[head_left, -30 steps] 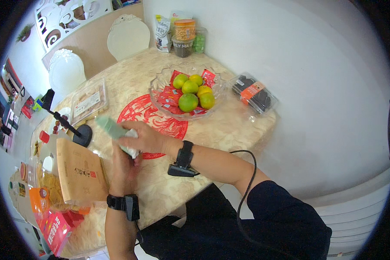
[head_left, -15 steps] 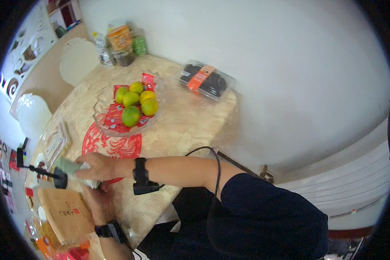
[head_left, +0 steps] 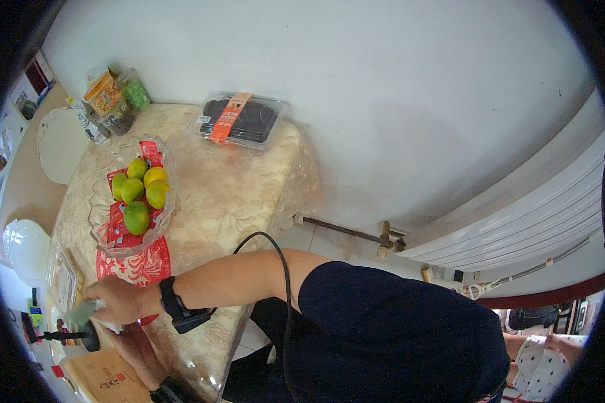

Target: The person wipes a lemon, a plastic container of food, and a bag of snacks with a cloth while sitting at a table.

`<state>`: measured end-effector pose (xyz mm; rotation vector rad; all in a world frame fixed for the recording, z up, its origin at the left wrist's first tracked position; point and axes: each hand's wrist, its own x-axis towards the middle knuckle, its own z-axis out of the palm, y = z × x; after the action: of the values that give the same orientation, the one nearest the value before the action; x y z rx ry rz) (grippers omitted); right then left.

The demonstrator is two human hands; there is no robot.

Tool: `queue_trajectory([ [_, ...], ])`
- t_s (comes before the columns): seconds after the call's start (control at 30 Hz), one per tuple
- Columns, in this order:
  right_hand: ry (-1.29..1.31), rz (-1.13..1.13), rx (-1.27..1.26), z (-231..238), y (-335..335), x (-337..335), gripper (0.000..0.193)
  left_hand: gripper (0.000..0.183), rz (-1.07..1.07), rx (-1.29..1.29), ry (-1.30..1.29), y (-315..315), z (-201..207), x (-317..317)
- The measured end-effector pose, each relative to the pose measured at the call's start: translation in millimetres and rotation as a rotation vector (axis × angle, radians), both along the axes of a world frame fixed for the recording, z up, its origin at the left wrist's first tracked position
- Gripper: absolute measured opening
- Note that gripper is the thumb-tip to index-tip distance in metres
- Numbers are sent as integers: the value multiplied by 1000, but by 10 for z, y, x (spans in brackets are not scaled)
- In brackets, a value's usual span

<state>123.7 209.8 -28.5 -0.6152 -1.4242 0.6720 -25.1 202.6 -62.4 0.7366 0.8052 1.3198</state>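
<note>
My right hand [head_left: 119, 299] is closed around a pale green and white thing [head_left: 82, 311], blurred and partly covered, whose kind I cannot make out. Just below it, my left hand [head_left: 124, 341] reaches up against the same spot. Its fingers are hidden behind the right hand. Beside both hands is a black stand [head_left: 60, 335] with a round black part. A light wooden cutting board [head_left: 107, 377] lies near the left forearm. Beyond the hands, a red cut-paper pattern [head_left: 138, 263] lies on the table under a clear fruit bowl [head_left: 170, 201].
Green and yellow citrus fruits [head_left: 136, 217] and red packets fill the bowl. Jars [head_left: 104, 94] stand at the far table corner. A clear box with dark contents [head_left: 249, 121] sits by the wall. White chairs [head_left: 27, 252] line the far left. At lower right, another person's patterned clothing [head_left: 538, 366] shows.
The view has swung, so the table and bowl appear farther left. Both hands remain together at the pale green thing. Another person's clothing has come into view at lower right.
</note>
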Motion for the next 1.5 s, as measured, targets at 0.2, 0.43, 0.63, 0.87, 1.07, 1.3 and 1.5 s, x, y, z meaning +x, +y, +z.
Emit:
queue_trajectory([
  [0.2,-67,225,-308,-26,-15,-91,47,46,126,431,832,32,-167,-350],
  [0.43,-119,86,52,-73,-18,-116,33,49,-26,80,206,-244,189,-4],
  [0.63,108,-8,10,-17,156,-17,30,55,-97,-1,-5,-49,56,53],
  [0.87,-189,269,-327,-66,90,-48,34,57,-149,66,206,174,-446,-471],
  [1.07,-231,249,-49,17,-63,-25,26,57,-33,123,305,17,-282,-458],
  [1.3,-64,41,-73,-4,-38,-35,26,53,229,51,223,-463,411,378],
  [1.5,-24,33,-117,36,-74,-92,24,53,314,714,1342,-3,-318,-432],
])
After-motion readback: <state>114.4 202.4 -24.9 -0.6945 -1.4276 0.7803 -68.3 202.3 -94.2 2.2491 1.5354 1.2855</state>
